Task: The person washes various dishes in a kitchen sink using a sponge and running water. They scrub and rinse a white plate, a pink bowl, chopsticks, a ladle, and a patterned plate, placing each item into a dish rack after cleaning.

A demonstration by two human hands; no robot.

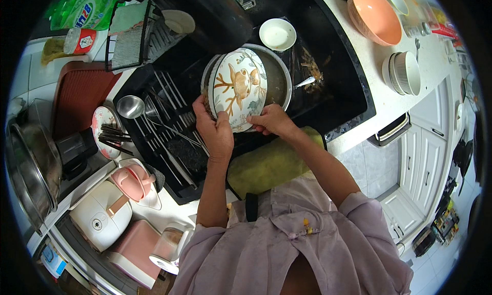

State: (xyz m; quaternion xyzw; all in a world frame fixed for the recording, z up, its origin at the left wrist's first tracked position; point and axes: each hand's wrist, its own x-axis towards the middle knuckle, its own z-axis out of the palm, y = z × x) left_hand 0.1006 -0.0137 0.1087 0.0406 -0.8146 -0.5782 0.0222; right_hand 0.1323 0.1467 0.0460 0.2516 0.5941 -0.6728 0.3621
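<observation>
A white oval plate (240,89) with a deer and leaf pattern is tilted over a metal basin (280,81) in the black sink. My left hand (215,131) grips the plate's left lower edge, the thumb on its patterned face. On the lower right edge, my right hand (271,121) pinches the rim between thumb and fingers. The basin appears to hold murky liquid, and the plate hides much of it. A small white bowl (277,34) stands behind the basin. A metal spoon (305,82) lies at its right, beside brownish food scraps (310,66).
A black rack with a ladle (130,106) is left of the basin. Stacked white bowls (408,72) and a large orange bowl (374,16) stand on the right counter. A yellow-green cloth (269,164) hangs over the sink's front edge. A dark cylindrical object (215,18) overhangs the back.
</observation>
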